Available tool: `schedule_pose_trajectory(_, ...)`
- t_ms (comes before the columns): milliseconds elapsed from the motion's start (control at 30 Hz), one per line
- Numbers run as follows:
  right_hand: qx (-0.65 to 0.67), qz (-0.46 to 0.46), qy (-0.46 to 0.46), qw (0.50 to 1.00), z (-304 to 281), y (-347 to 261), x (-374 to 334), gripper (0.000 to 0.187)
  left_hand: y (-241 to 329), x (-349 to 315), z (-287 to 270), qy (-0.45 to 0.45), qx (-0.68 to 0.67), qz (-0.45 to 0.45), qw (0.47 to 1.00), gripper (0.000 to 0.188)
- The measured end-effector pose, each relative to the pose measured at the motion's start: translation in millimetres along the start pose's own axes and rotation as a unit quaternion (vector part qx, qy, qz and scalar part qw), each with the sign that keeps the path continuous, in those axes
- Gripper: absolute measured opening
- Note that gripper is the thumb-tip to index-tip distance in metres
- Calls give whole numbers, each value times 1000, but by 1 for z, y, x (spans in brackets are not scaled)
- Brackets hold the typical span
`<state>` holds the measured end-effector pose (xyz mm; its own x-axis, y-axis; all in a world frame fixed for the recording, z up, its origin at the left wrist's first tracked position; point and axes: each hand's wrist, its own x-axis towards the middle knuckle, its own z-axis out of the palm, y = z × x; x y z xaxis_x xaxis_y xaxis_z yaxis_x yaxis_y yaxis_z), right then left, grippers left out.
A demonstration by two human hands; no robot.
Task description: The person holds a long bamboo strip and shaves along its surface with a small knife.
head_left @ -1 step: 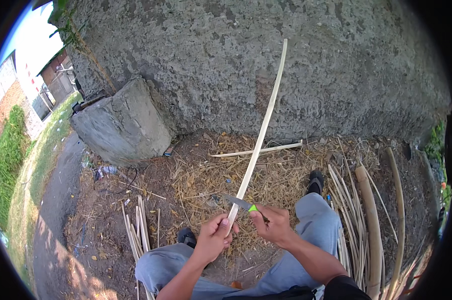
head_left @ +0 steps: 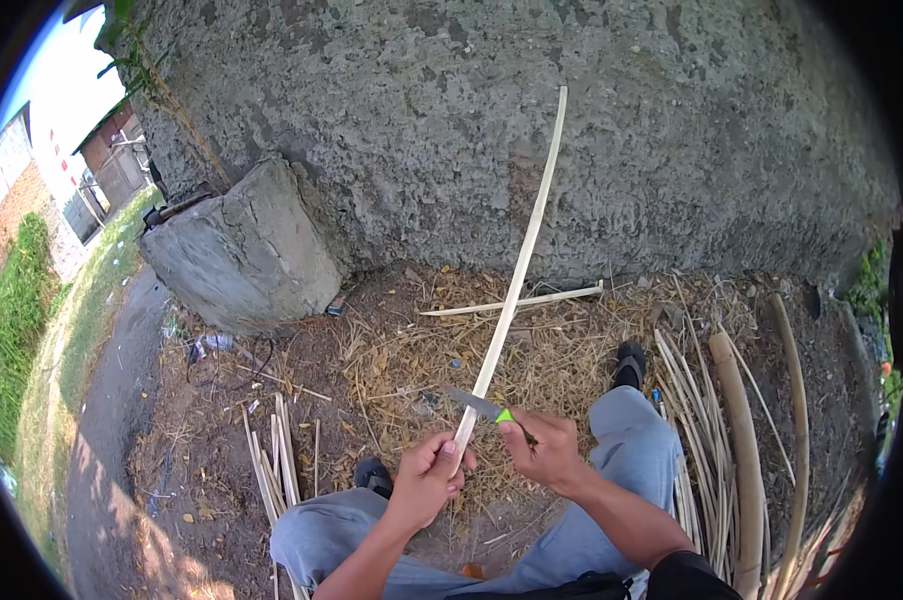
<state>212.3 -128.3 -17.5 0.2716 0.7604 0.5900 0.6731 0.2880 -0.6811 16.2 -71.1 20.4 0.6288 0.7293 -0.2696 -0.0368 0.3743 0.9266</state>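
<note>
A long pale bamboo strip (head_left: 519,280) slants up from my lap toward the wall, bending slightly at its far part. My left hand (head_left: 426,482) is closed around its near end, thumb on top. In my right hand (head_left: 544,452) is a knife (head_left: 479,403) with a grey blade and a bright green part at the handle. Its blade lies across the strip just beyond my left hand, pointing left. Whether the edge cuts into the strip cannot be made out. Most of the knife's handle is hidden in my fingers.
Split bamboo strips (head_left: 693,430) lie at my right beside a thicker bamboo pole (head_left: 736,450). More strips (head_left: 276,455) lie by my left knee. Another strip (head_left: 546,299) rests on the shavings ahead. A concrete block (head_left: 246,245) stands against the rough wall (head_left: 421,150).
The far end of the bamboo strip has shifted slightly left and down. Both hands and the knife hold nearly the same place.
</note>
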Motion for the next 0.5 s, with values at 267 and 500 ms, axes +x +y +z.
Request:
schedule_pose_trajectory(267,9,22,15,1000,-15,-4,2,21,1,-26,4,-41,-4,1,999,31)
schedule_pose_trajectory(500,12,27,-23,999,-21,-13,-15,20,-8,-41,2,-73,-36,-35,996,30)
